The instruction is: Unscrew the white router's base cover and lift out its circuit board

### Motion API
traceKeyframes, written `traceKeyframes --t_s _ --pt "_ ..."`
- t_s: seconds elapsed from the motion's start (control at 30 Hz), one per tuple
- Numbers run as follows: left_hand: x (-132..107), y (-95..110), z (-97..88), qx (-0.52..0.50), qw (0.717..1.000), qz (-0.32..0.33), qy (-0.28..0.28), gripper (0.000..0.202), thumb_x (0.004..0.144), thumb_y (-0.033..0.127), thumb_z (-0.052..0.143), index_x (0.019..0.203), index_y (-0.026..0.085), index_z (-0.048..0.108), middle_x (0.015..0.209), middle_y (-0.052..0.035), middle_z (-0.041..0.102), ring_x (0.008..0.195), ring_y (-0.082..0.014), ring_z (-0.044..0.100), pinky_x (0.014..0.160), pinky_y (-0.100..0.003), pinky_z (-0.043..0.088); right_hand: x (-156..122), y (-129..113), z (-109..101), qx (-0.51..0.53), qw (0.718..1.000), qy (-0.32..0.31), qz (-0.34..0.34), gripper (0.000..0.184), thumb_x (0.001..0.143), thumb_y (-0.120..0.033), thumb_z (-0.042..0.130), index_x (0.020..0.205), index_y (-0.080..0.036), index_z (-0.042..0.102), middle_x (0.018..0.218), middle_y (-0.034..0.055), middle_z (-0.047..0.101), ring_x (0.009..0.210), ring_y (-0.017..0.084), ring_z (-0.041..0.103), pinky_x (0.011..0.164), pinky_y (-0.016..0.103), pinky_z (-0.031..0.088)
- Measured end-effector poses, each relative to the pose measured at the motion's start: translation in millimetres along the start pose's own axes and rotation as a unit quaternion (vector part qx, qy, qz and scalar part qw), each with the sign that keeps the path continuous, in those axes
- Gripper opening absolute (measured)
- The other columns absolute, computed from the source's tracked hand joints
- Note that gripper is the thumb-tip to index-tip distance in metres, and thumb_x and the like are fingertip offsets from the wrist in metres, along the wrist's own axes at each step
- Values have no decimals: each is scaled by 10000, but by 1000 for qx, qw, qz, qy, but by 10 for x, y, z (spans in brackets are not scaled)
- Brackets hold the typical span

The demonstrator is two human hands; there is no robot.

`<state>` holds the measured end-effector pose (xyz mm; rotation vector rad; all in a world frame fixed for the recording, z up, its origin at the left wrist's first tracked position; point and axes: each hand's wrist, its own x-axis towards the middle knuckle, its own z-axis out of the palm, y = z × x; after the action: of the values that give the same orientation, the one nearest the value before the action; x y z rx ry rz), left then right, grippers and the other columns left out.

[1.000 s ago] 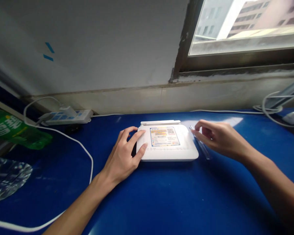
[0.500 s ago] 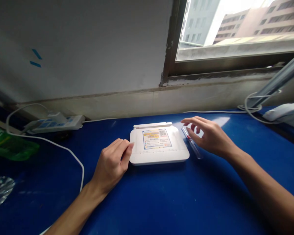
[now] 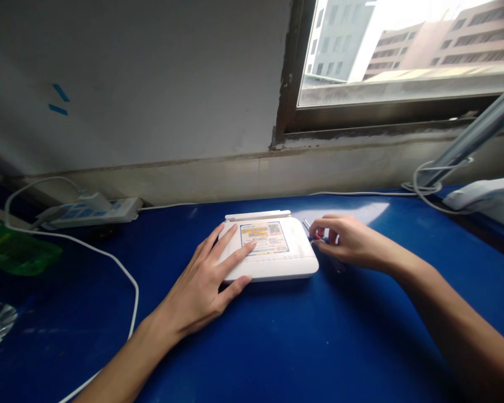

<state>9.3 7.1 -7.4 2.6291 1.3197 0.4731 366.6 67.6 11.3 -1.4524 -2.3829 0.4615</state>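
The router (image 3: 300,252) lies flat on the blue table (image 3: 277,341), label (image 3: 273,229) facing up, directly in front of the person. Its antenna (image 3: 258,215) lies along the far edge, parallel to the body.

The left hand (image 3: 210,274) rests on the left part of the router. Its fingers are spread over the top face, one fingertip on the label; the thumb lies at the near edge.

The right hand (image 3: 346,238) is beside the router's right side. Its thumb and fingers are brought together on the screwdriver (image 3: 306,224), near the red collar. The shaft points away from the person; the handle is partly hidden and dim, so whether it touches the table cannot be told.

At the left rear, a power strip (image 3: 120,212) carries a white plug (image 3: 96,201). A green bottle (image 3: 21,252) lies nearer, at the left edge.
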Motion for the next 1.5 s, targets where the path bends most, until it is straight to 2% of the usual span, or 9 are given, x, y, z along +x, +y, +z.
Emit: traceKeyframes --t_s 0.2,0.37,0.57,0.8,1.0,1.13,1.23,1.4,1.5 --pt "82 49 -53 32 999 8 21 706 970 557 688 1613 352 480 1700 -143 378 1577 -452 295 1255 -697 294 26 10 15 23 998 45 24 131 775 -200 627 866 -236 715 755 20 703 595 176 629 555 287 465" --pt "342 214 -115 70 997 36 -4 851 887 688 718 1611 303 491 1647 -218 397 1554 -478 315 1253 -709 254 46 56 45 67 992 103 42 182 838 -266 609 948 -218 745 884 50 741 632 162 668 585 278 518" --pt "778 503 -112 49 996 59 -42 929 781 679 819 1590 355 496 1570 -168 485 1400 -432 479 1169 -640 410 71 65 85 111 982 149 45 177 862 -293 620 929 -205 758 902 64 747 576 144 655 534 270 520" --pt "1037 695 50 34 997 52 -33 1138 626 664 914 1619 381 436 1513 -165 516 1370 -455 487 1127 -652 427 71 99 111 143 977 151 41 188 875 -293 627 956 -203 771 950 78 734 623 152 689 569 277 563" --pt "1083 727 -50 19 998 51 -28 1139 615 613 937 1617 428 428 1486 -148 520 1305 -448 523 1092 -657 454 72 166 129 152 974 153 70 203 845 -302 637 969 -214 772 871 57 725 619 163 670 555 282 541" --pt "1051 791 -321 -59 996 60 39 1086 652 640 928 1603 412 456 1418 -132 524 1331 -393 499 1111 -576 488 70 173 99 153 973 144 92 239 844 -341 636 982 -202 773 815 52 745 583 171 652 531 288 513" --pt "978 803 -466 -152 982 57 100 1105 646 569 966 1601 401 436 1449 -119 505 1372 -380 467 1097 -522 524 75 160 79 158 973 130 103 252 845 -367 642 983 -205 778 808 46 766 570 175 657 517 287 498" --pt "795 607 -423 -283 943 5 172 1026 698 615 914 1534 327 393 1511 -126 517 1325 -378 560 1126 -536 505 84 147 88 159 970 136 126 253 830 -338 625 981 -204 778 809 38 769 506 146 617 476 272 466" --pt "658 400 -374 -338 921 23 191 1027 776 681 822 1561 303 278 1575 -139 458 1389 -357 547 1170 -514 486 83 142 91 163 968 136 130 252 826 -333 622 975 -207 781 784 33 761 502 141 619 463 260 459"
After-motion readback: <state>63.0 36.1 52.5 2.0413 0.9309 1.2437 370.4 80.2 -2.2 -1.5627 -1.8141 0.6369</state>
